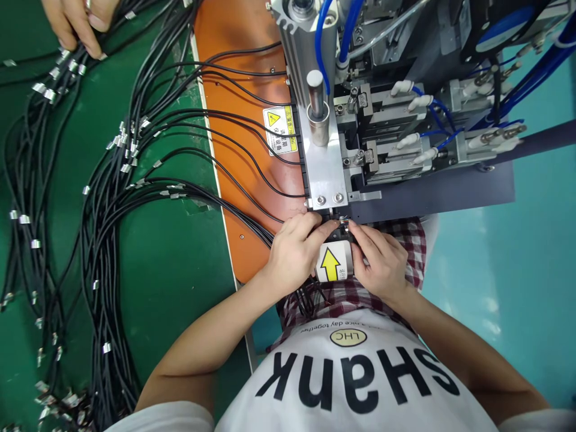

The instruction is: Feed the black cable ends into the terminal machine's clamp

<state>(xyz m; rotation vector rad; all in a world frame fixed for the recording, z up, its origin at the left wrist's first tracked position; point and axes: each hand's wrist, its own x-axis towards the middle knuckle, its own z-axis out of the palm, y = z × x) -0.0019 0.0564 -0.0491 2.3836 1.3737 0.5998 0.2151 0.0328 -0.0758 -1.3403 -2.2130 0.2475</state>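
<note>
My left hand (pixel 294 252) and my right hand (pixel 380 261) meet at the front of a pneumatic press machine (pixel 321 150), just below its metal head. Both hands are pinched on a thin black cable end with a small metal connector (pixel 344 225) at the machine's slot. Between my hands sits a white block with a yellow arrow label (pixel 333 262). Black cables (pixel 252 174) run from the machine's left side across an orange plate (pixel 234 96).
Many black cables with metal clips (pixel 103 240) lie spread over the green table at left. Another person's hand (pixel 78 24) handles cable ends at the top left. Blue air hoses and cylinders (pixel 432 126) fill the machine's right side. Teal floor lies right.
</note>
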